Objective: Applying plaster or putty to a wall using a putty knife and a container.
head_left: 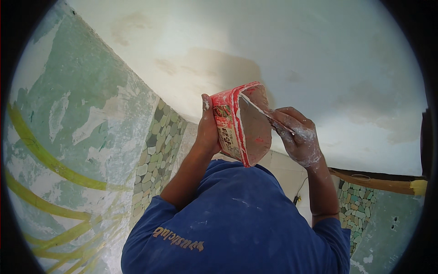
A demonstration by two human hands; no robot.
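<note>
A red rectangular plastic tub (227, 130) with a printed label is tilted in front of my chest, its open mouth turned to the right. Whitish plaster coats its inside and rim. My left hand (208, 130) grips the tub from the left, the thumb up along its side. A thin flat putty knife (253, 104), seen nearly edge-on, reaches into the tub's mouth. Its near end is pinched in my right hand (299, 139), which is smeared with white plaster. How much plaster lies in the tub I cannot tell.
A pale, patchy plastered surface (328, 59) spans the top. On the left stands a green wall (86, 86) with white filler patches and yellow bands (50, 162). Pebble-like tile strips (155, 155) run beside it and at the right (356, 205). A brown edge (374, 179) lies at right.
</note>
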